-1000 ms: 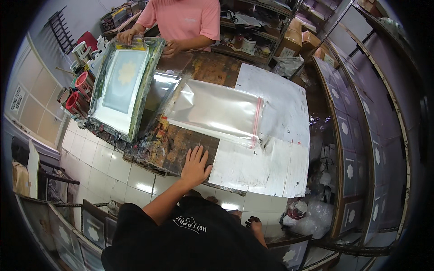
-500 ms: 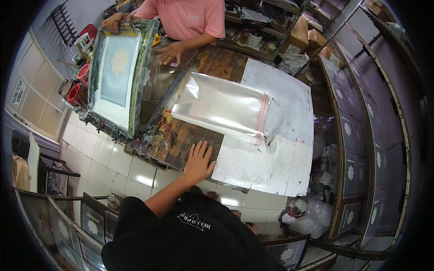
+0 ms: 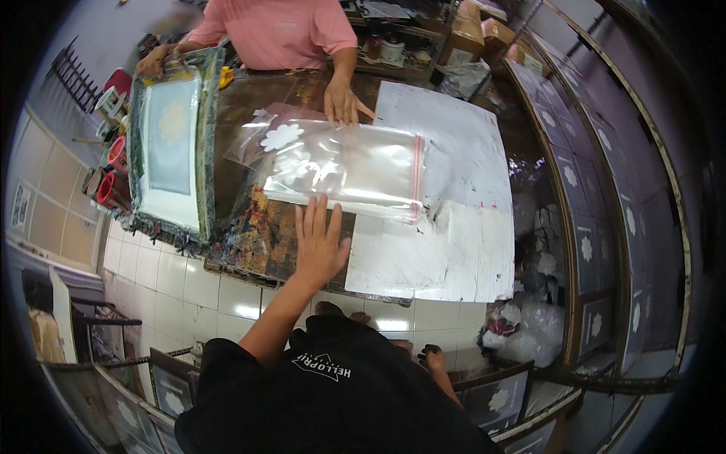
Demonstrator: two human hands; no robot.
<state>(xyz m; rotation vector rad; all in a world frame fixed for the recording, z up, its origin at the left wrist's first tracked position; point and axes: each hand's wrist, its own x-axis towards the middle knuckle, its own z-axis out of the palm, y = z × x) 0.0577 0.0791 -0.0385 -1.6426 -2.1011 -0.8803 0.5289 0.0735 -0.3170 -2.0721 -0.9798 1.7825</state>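
My left hand (image 3: 321, 246) reaches over the near edge of a stack of clear plastic bags (image 3: 386, 170), fingers stretched and apart, fingertips at the stack's edge. It holds nothing. A clear bag printed with a white flower (image 3: 281, 137) lies partly over the stack's left end. A co-worker's hand (image 3: 342, 102) is at the far side of these bags; I cannot tell how firmly it holds the printed one. Low beside my body is my right hand (image 3: 434, 359), small in view, with something dark at its fingers; its grip is unclear.
A tilted printing screen (image 3: 170, 144) stands at the table's left, the co-worker's other hand (image 3: 155, 60) on its top. Ink tubs (image 3: 113, 189) stand beyond it. White boards (image 3: 446, 257) cover the table's right. Racks with flower prints (image 3: 586, 250) rise at right and below.
The flower-printed bag has come from beside the screen onto the stack's left end, with the co-worker's hand moving right. My left hand has moved forward to the stack. My right hand has come into view.
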